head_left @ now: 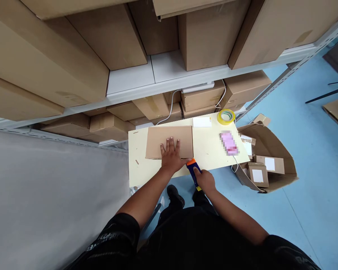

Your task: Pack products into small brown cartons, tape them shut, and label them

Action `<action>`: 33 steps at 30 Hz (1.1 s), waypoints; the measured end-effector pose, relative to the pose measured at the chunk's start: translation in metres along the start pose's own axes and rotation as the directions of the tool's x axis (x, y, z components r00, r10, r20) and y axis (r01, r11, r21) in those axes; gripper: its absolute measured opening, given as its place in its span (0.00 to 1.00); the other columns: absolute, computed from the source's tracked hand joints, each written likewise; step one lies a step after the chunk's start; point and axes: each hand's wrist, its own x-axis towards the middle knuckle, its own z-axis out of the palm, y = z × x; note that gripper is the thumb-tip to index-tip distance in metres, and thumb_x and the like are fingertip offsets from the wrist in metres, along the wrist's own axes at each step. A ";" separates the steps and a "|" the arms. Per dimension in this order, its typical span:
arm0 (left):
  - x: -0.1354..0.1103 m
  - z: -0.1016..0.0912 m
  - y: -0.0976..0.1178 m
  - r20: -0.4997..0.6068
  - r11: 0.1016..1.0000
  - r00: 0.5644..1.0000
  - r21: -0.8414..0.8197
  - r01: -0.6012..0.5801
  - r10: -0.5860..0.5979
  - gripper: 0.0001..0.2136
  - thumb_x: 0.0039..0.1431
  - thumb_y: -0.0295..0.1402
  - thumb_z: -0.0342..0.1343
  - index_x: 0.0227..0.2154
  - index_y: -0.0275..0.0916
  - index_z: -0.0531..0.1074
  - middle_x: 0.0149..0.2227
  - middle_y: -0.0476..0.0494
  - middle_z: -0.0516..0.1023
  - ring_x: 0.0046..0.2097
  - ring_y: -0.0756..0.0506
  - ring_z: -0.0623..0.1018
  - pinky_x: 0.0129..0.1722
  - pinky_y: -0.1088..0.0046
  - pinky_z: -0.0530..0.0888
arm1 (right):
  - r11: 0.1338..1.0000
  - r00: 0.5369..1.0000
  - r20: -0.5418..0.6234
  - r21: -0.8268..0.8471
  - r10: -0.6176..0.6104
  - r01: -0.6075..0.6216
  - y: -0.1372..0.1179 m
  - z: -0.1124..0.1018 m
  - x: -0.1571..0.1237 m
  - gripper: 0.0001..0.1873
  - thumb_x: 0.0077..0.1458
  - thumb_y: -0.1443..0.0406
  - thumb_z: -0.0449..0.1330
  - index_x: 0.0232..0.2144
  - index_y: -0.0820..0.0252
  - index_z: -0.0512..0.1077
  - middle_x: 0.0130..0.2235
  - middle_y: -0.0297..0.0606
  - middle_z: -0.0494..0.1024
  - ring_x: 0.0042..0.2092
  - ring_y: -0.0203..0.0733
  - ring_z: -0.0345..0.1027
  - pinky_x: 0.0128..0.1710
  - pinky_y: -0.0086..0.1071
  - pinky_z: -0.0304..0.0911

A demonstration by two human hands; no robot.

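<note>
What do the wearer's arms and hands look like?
Both the left hand and right hand are ungloved; no watch or bracelet shows. The left forearm and right forearm are bare up to black sleeves. The left sleeve carries pale lettering, not fully legible; the right sleeve has fainter pale markings near the frame's edge. No cables on either arm.

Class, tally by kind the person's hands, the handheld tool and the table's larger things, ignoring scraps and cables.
Left hand, right hand: 2
Blue tool: 1
Cardboard box: 1
Yellow tape roll: 1
White rectangular item: 1
Pink blurred item: 1
Total: 7
</note>
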 end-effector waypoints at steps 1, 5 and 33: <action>0.000 0.000 0.000 -0.006 1.000 1.000 -0.005 -0.001 0.001 0.53 0.57 0.63 0.58 0.76 0.36 0.47 0.77 0.28 0.37 0.77 0.27 0.38 0.71 0.38 0.32 | 0.998 0.999 -0.026 -0.053 -0.022 0.021 0.002 0.003 -0.001 0.34 0.67 0.40 0.48 0.34 0.60 0.78 0.40 0.55 0.84 0.43 0.55 0.78 0.38 0.38 0.63; -0.001 0.001 0.000 -0.025 1.000 1.000 -0.010 -0.006 0.005 0.53 0.57 0.62 0.59 0.76 0.35 0.48 0.77 0.26 0.38 0.77 0.26 0.39 0.71 0.38 0.32 | 0.989 0.993 -0.057 -0.112 -0.102 0.095 0.025 0.003 -0.001 0.31 0.66 0.41 0.49 0.34 0.59 0.77 0.36 0.50 0.83 0.40 0.53 0.78 0.35 0.35 0.60; 0.001 -0.007 0.019 0.099 0.973 0.969 0.075 0.220 -0.227 0.53 0.59 0.65 0.51 0.76 0.35 0.42 0.78 0.28 0.34 0.77 0.26 0.35 0.71 0.38 0.34 | 0.822 0.935 -0.180 -0.545 -0.304 0.163 0.016 -0.074 0.087 0.21 0.69 0.53 0.54 0.47 0.63 0.77 0.42 0.51 0.82 0.46 0.52 0.76 0.51 0.44 0.57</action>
